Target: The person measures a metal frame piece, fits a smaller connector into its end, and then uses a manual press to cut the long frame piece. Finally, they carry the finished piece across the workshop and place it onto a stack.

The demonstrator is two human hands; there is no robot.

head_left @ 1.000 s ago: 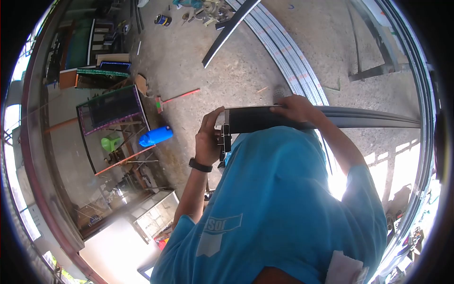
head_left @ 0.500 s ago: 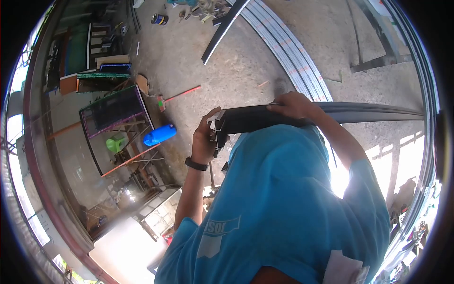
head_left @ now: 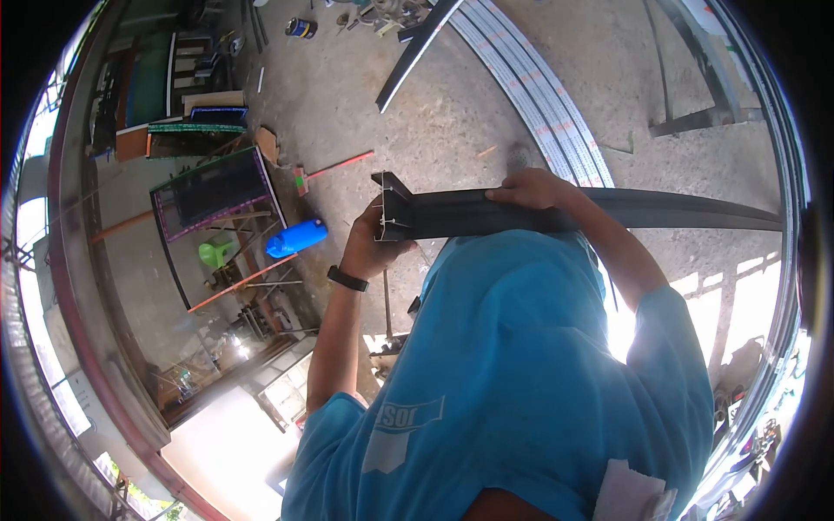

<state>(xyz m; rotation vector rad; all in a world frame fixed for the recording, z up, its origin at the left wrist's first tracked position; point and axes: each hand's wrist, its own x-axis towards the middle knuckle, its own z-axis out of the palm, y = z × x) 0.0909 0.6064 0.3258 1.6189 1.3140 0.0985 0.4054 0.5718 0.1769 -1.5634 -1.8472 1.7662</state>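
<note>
A long black metal profile (head_left: 469, 214) lies across the front of my body and runs off to the right. Its cut end, with ribs and flanges showing, faces left. My left hand (head_left: 369, 241) is closed around that end from below and behind, its fingers partly hidden by the profile. Farther along, my right hand (head_left: 534, 191) grips the profile from above, the thumb pressed on the near face and the fingers over the far edge.
Several pale strips (head_left: 530, 95) lie along the concrete floor ahead, with another dark profile (head_left: 419, 56) over their left side. To the left are a blue bottle-like object (head_left: 297, 238), a red-handled tool (head_left: 339, 163), a dark framed panel (head_left: 217, 195) and a can (head_left: 301, 29).
The profile has rolled about its length, so its broad channelled side now faces me. My left hand has shifted slightly left and lower on the end; my right hand keeps its place.
</note>
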